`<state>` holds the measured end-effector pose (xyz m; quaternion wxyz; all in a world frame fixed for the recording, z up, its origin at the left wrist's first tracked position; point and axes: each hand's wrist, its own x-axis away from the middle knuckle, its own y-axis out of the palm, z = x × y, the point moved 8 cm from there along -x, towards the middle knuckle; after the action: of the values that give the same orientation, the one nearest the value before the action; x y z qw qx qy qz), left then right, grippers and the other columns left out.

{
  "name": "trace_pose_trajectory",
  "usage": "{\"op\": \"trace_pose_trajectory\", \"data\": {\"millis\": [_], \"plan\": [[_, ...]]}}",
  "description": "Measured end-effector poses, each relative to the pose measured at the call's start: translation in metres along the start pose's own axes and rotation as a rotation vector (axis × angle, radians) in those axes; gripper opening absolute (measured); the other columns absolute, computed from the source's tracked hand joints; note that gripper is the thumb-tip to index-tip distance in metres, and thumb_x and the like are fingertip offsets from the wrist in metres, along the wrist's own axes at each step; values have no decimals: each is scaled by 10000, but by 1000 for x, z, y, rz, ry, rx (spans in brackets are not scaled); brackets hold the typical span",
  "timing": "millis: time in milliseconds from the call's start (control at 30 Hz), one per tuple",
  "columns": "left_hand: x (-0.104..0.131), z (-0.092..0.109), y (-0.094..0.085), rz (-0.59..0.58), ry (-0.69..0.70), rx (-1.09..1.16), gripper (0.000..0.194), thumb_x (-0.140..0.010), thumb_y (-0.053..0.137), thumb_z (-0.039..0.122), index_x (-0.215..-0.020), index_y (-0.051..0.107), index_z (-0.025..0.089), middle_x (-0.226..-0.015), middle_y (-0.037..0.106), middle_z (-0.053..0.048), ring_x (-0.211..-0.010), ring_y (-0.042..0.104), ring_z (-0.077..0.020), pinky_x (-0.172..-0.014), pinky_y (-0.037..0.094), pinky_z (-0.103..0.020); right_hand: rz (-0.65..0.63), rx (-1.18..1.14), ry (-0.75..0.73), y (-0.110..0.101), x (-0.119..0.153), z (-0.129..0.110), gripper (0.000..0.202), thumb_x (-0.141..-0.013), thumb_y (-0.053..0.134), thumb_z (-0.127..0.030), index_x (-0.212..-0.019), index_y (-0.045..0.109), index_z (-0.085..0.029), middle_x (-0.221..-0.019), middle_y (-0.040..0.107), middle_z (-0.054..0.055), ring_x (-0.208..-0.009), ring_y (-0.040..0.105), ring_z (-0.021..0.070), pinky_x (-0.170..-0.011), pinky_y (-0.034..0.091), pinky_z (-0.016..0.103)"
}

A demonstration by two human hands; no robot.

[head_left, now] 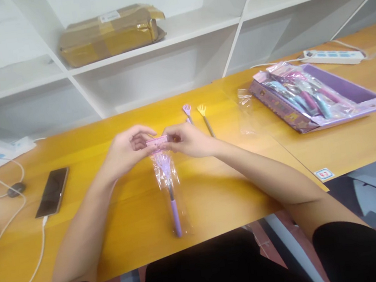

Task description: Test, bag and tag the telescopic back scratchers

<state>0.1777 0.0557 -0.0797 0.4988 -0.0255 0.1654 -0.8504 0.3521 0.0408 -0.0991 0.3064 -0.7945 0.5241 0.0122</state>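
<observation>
My left hand [129,149] and my right hand [187,138] pinch the two ends of the pink top strip of a clear plastic bag [179,203]. Inside the bag lies a purple back scratcher [175,213], its claw head up near my fingers and its handle toward the table's front edge. Just beyond my right hand are two loose back scratchers, a purple one [187,109] and a yellow one [204,115]. My right hand and wrist cover part of the purple one.
A purple display box [358,84] of bagged items sits at right, beside an empty clear bag [245,109]. At left lie a phone [52,192] on a charging cable and a power strip [4,153]. White shelves hold a taped carton [108,35].
</observation>
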Motion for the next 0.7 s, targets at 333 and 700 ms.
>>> {"op": "trace_pose_trajectory", "data": {"millis": [333,700], "plan": [[-5,-1,1,-66,-11,-43,383,-846,949,389,-1137,785,202,-1046,809,-93,-945,790,-214,-850,664,-339,-173,-118,52,-3,-2,11,282,-1042,701,-428,-896,640,-195,-724,637,-9,-647,562,153,-643,411,278],[-11,-19,-33,166,-40,-158,456,-769,964,375,-1162,805,207,-1104,813,-101,-893,757,-206,-802,654,-333,-491,-346,328,59,16,20,266,-1083,805,-407,-1108,685,-172,-911,717,18,-642,627,129,-548,504,245]]}}
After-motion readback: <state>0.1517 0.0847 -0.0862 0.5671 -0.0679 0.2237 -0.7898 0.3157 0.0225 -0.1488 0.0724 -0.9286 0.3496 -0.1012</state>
